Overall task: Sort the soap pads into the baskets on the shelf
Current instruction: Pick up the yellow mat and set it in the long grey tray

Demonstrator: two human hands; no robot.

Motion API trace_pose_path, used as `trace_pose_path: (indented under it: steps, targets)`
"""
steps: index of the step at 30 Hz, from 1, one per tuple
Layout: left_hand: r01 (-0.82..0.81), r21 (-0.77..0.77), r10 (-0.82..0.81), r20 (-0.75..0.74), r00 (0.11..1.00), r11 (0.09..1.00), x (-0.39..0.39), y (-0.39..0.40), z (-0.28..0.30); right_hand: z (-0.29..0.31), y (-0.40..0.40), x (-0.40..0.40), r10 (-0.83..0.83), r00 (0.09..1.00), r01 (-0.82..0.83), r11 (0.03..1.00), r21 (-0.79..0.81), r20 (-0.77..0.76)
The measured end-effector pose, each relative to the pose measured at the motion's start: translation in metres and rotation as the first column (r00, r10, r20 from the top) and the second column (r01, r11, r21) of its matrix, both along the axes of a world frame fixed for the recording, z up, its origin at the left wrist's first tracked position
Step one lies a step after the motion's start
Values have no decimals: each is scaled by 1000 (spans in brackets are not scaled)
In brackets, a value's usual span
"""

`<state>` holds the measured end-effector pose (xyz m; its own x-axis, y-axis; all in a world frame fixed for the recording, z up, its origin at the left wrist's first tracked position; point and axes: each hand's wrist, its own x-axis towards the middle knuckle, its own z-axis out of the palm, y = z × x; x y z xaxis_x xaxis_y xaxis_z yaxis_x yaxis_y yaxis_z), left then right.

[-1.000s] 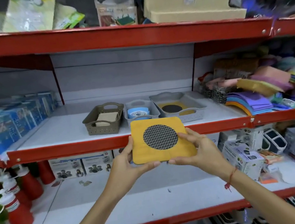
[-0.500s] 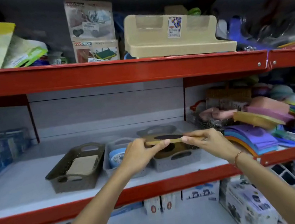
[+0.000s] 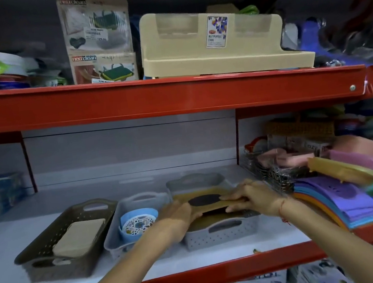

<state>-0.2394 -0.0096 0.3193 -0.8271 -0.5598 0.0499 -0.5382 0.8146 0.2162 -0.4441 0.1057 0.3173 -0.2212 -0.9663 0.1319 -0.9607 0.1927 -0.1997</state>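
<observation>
Over the right-hand grey basket (image 3: 222, 234), at about three o'clock along the shelf (image 3: 197, 278), we now hold the yellow soap pad (image 3: 202, 200) flat and low, its dark mesh disc facing up. A second ago we had it upright in front of us, well short of the shelf; half a second ago it was level above the basket rim. Now it sits just inside the rim, so we judge the placing step nearly done, with only the release left.

Going left to right: the brown basket (image 3: 59, 246) at nine o'clock holds one beige pad (image 3: 79, 236) lying flat. The middle grey basket (image 3: 136, 220) holds a round blue pad (image 3: 139, 222) with a patterned face. The right-hand basket carries another yellow pad (image 3: 202, 222) beneath the one we hold, so the colour matches.

Our left hand (image 3: 180, 215) pinches the pad's near-left edge, fingers closed on it. Our right hand (image 3: 253, 197) has its grip closed on the right edge, thumb under, fingers on top. Both grips are snug, not yet loosened.

At four o'clock, a stack of coloured mats (image 3: 342, 197) lies just beside the right wrist.
</observation>
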Motion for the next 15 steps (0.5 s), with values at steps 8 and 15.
trace_pose_path:
  steps: [8, 15]
  targets:
    - [83, -233, -43, 174, 984, 969, -13, -6, 7, -10, -22, -16, 98, 984, -86, 993, 80, -149]
    - [37, -443, 41, 164, 986, 896, -26, -8, 2, -9, -22, -5, 102, 986, -95, 993, 65, -129]
